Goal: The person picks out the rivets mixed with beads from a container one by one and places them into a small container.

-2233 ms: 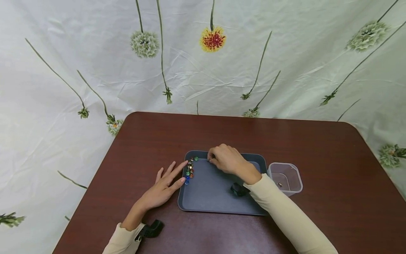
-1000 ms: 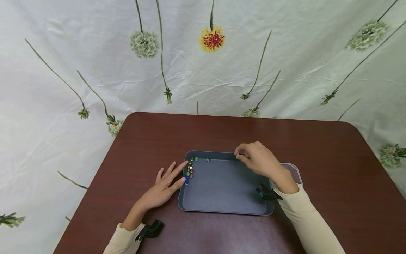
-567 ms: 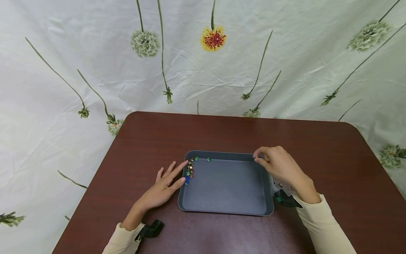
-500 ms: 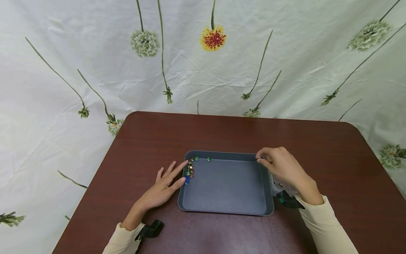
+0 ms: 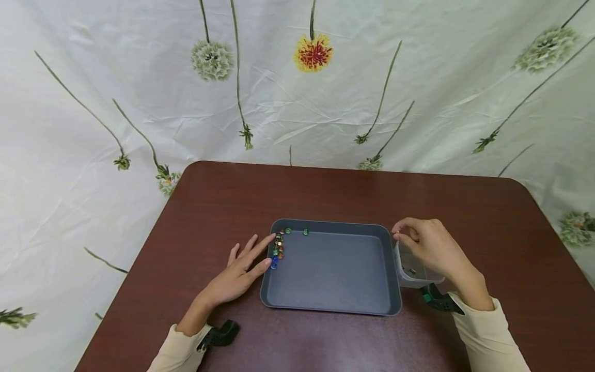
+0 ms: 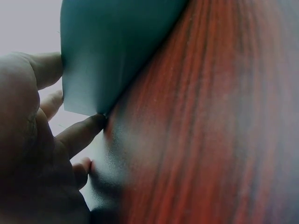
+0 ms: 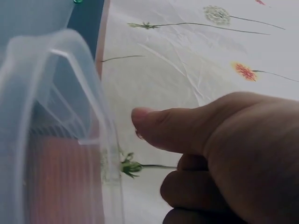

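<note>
In the head view my right hand (image 5: pixel 434 245) is above the back left corner of a clear plastic container (image 5: pixel 420 281). Thumb and forefinger pinch a tiny reddish glass marble (image 5: pixel 397 232), mostly hidden by the fingers; its edge glints under the thumb in the right wrist view. My left hand (image 5: pixel 237 274), fingers spread and fairly straight, touches the left rim of a grey tray (image 5: pixel 330 268). Along that side lie several coloured marbles (image 5: pixel 279 243), with blue ones (image 5: pixel 274 262) nearest the thumb. Two green marbles, one left (image 5: pixel 288 231) and one right (image 5: pixel 306 232), sit along the back edge.
A few small brownish pieces (image 5: pixel 411 270) lie in the container, which stands against the tray's right side. Both are on a dark red-brown wooden table (image 5: pixel 279 191). A white flowered cloth (image 5: pixel 279 103) hangs behind. Each wrist wears a black camera.
My right hand has moved right, from the tray's back edge to over the container, with the marble between its fingers. A green marble now shows where it was earlier. The left hand stays put.
</note>
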`<action>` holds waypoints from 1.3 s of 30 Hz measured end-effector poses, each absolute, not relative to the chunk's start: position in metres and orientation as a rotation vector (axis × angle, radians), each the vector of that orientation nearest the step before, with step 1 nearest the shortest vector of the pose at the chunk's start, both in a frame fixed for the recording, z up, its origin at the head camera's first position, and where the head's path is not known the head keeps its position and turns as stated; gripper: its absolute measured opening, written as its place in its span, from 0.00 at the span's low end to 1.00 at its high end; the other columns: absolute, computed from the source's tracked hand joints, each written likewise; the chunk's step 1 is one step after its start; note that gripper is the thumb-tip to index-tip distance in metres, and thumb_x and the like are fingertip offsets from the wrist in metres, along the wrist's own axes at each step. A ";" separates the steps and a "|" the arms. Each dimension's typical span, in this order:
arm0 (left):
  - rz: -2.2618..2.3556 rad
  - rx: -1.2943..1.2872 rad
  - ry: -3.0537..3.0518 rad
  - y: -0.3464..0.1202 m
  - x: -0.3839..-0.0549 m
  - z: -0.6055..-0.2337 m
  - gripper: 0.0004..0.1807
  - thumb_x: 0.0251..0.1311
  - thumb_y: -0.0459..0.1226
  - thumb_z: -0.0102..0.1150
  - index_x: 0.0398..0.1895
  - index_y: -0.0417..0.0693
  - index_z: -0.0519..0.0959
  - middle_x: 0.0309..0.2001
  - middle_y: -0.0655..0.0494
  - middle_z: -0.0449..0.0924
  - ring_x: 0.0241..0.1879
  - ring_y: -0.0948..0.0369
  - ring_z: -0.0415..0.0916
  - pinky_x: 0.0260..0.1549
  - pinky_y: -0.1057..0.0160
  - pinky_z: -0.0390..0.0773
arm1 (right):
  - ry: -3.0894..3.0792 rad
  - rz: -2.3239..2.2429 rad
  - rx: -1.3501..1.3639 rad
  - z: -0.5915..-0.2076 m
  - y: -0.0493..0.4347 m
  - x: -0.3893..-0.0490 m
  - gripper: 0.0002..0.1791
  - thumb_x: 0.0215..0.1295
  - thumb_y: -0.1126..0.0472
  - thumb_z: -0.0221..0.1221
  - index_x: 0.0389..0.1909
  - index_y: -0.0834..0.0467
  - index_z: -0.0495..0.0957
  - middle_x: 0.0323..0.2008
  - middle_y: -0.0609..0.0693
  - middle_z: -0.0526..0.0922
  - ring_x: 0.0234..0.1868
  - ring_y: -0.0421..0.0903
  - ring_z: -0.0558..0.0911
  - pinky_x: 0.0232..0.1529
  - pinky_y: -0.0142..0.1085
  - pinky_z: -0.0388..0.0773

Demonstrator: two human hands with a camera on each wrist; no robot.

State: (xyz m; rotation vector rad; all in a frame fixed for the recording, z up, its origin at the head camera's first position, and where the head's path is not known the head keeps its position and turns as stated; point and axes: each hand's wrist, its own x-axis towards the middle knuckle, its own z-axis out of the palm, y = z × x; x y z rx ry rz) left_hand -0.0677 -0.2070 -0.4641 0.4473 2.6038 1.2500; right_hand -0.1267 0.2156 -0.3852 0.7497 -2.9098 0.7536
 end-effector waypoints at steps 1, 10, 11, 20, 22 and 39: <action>1.250 0.448 2.603 -0.207 -0.068 -0.464 0.33 0.77 0.50 0.45 0.81 0.65 0.51 0.80 0.54 0.48 0.81 0.46 0.32 0.69 0.33 0.21 | -2.911 0.747 0.748 -0.384 0.217 -0.126 0.03 0.64 0.65 0.67 0.37 0.57 0.85 0.11 0.37 0.54 0.16 0.31 0.52 0.19 0.28 0.56; 1.247 0.448 2.600 -0.208 -0.068 -0.465 0.32 0.78 0.51 0.44 0.81 0.63 0.51 0.80 0.55 0.49 0.81 0.46 0.32 0.69 0.33 0.21 | -2.975 0.747 0.697 -0.374 0.235 -0.122 0.05 0.62 0.68 0.67 0.39 0.59 0.85 0.12 0.38 0.55 0.15 0.32 0.53 0.19 0.30 0.57; 1.247 0.449 2.599 -0.208 -0.068 -0.464 0.33 0.77 0.51 0.45 0.81 0.63 0.51 0.80 0.55 0.49 0.81 0.46 0.32 0.69 0.33 0.21 | -2.984 0.752 0.697 -0.373 0.236 -0.122 0.05 0.62 0.68 0.67 0.39 0.59 0.85 0.12 0.38 0.55 0.15 0.32 0.53 0.19 0.30 0.57; 1.252 0.447 2.596 -0.207 -0.068 -0.463 0.33 0.78 0.50 0.44 0.81 0.63 0.51 0.80 0.54 0.49 0.81 0.45 0.31 0.69 0.33 0.21 | -3.058 0.804 0.689 -0.369 0.240 -0.120 0.05 0.63 0.66 0.67 0.39 0.59 0.85 0.13 0.39 0.55 0.16 0.33 0.53 0.20 0.30 0.59; 1.253 0.446 2.596 -0.207 -0.068 -0.463 0.33 0.78 0.50 0.44 0.81 0.63 0.51 0.80 0.54 0.49 0.81 0.45 0.31 0.69 0.33 0.21 | -3.068 0.795 0.681 -0.368 0.240 -0.120 0.05 0.63 0.66 0.67 0.39 0.59 0.85 0.12 0.39 0.55 0.16 0.33 0.54 0.21 0.30 0.60; 1.253 0.454 2.598 -0.207 -0.068 -0.463 0.32 0.78 0.51 0.44 0.81 0.63 0.51 0.80 0.56 0.49 0.81 0.46 0.31 0.69 0.33 0.21 | -3.088 0.782 0.651 -0.368 0.242 -0.120 0.05 0.62 0.66 0.67 0.39 0.59 0.85 0.13 0.40 0.56 0.16 0.35 0.56 0.22 0.31 0.61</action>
